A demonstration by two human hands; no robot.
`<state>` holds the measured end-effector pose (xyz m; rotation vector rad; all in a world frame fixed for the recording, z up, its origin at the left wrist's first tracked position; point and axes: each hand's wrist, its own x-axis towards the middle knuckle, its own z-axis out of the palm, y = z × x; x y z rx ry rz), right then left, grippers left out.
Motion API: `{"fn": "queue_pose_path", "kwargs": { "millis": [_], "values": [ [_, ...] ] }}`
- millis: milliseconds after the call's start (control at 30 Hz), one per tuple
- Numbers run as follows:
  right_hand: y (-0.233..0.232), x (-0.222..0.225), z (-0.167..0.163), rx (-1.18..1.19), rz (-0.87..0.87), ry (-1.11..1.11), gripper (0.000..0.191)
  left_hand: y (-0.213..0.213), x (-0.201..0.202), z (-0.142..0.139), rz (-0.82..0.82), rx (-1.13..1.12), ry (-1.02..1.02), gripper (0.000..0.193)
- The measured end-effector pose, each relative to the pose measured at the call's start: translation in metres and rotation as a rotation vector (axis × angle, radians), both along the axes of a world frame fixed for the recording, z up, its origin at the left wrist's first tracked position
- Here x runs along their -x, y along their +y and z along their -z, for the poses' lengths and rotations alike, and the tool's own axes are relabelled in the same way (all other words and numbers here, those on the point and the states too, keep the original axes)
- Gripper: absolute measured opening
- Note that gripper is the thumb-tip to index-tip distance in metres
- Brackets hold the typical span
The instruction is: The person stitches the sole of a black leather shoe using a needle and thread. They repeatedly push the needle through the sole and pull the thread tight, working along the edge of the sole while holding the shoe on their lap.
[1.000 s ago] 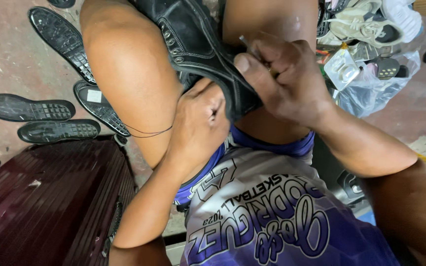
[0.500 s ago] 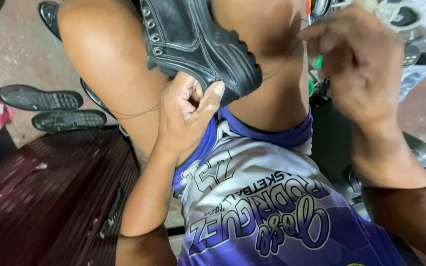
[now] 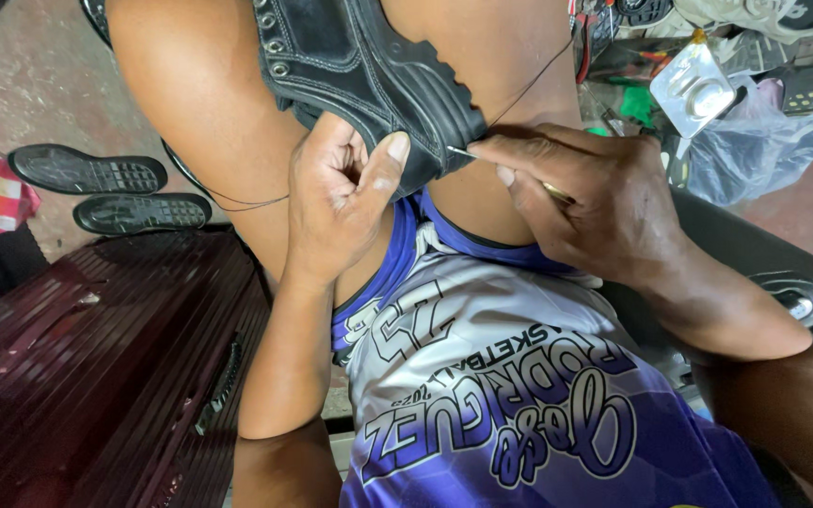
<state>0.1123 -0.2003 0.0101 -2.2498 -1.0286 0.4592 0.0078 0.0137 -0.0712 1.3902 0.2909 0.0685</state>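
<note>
A black leather boot (image 3: 369, 71) is clamped between my bare knees, sole edge toward me. My left hand (image 3: 336, 193) grips the boot's lower edge, thumb pressed on the sole rim. My right hand (image 3: 595, 202) pinches a thin metal needle (image 3: 463, 151) whose tip touches the boot's edge. A dark thread (image 3: 529, 85) runs from the needle up to the right, and another strand (image 3: 237, 200) trails left across my thigh.
A dark red hard case (image 3: 96, 367) lies at lower left. Two black shoe soles (image 3: 110, 193) rest on the concrete floor beside it. Clear plastic bags, a blister pack (image 3: 703, 89) and loose shoes crowd the upper right. A black seat (image 3: 764, 259) is under me.
My right hand has come down from the raised, thread-pulling position and now has the needle at the boot's edge. My left hand has stayed on the boot.
</note>
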Motion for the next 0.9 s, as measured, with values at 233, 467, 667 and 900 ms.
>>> {"fn": "queue_pose_path", "kwargs": {
  "millis": [233, 467, 667, 900],
  "values": [
    [0.011, -0.005, -0.021, 0.075, -0.069, -0.154, 0.024, -0.009, -0.006, -0.003, -0.020, -0.137, -0.013, 0.016],
    [0.018, -0.010, -0.039, 0.337, -0.214, -0.330, 0.033, -0.023, -0.012, -0.006, -0.055, -0.341, -0.051, 0.018],
    [0.015, -0.025, -0.021, 0.409, -0.338, -0.353, 0.028, -0.031, -0.021, -0.001, -0.095, -0.401, -0.134, 0.016],
    [0.019, -0.024, 0.004, 0.279, -0.404, -0.359, 0.016, -0.043, -0.017, 0.014, -0.127, -0.419, -0.199, 0.017]
  ]
}}
